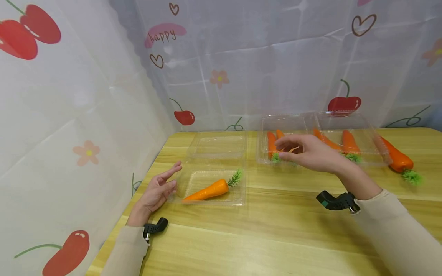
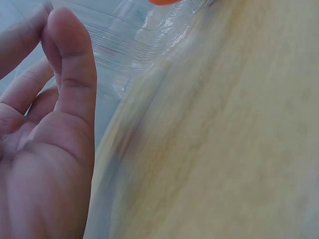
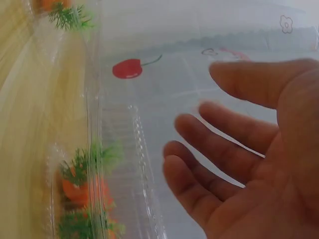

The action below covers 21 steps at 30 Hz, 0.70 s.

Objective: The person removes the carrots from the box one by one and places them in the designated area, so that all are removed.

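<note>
An orange toy carrot (image 1: 208,190) with a green top lies slantwise in a clear hinged plastic box (image 1: 238,200), whose lid (image 1: 217,145) is folded back flat behind it. My left hand (image 1: 157,193) is at that box's left edge, thumb and fingers loosely bent; in the left wrist view the thumb (image 2: 72,64) overlaps the clear plastic. My right hand (image 1: 310,151) hovers with nothing in it, fingers bent and apart, in front of another clear box (image 1: 260,153) holding carrots (image 1: 271,143). It hides part of that box.
Right of it, a further clear box (image 1: 373,153) holds two carrots (image 1: 350,142). Another carrot (image 1: 398,157) lies by its right side. Behind the wooden table (image 1: 221,237) hangs a printed curtain (image 1: 262,69), and another covers the left side.
</note>
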Each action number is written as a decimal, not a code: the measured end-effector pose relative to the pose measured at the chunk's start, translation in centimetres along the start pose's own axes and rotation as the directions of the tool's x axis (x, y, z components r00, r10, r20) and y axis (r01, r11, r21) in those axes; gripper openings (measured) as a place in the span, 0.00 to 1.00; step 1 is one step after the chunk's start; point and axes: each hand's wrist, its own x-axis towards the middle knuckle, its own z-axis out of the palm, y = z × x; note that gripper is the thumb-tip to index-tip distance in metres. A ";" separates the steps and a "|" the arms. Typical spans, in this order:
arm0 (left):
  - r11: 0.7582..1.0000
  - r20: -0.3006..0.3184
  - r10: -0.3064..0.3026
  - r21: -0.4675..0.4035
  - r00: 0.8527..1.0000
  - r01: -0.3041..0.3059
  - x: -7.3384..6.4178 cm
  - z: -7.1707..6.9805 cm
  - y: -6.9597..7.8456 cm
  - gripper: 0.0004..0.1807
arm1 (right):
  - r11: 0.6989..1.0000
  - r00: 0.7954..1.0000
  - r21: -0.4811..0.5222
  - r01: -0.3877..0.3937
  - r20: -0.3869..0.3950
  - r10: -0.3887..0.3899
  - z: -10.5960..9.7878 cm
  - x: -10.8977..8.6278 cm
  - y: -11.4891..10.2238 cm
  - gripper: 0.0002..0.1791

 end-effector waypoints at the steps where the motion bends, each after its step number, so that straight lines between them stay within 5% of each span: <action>1: 1.000 0.001 0.001 0.000 1.000 -0.001 0.0 0.0 0.0 0.30 | 1.000 0.999 0.018 0.013 0.034 -0.014 0.2 0.2 -0.1 0.19; 9: 1.000 -0.006 -0.013 0.010 1.000 0.013 0.1 0.1 0.1 0.31 | 0.986 0.978 0.149 0.077 0.182 -0.104 2.1 2.3 -0.7 0.21; 21: 1.000 0.000 0.000 0.001 1.000 0.000 0.0 0.3 0.0 0.30 | 0.950 0.913 0.281 0.136 0.336 -0.230 5.6 5.2 -2.2 0.25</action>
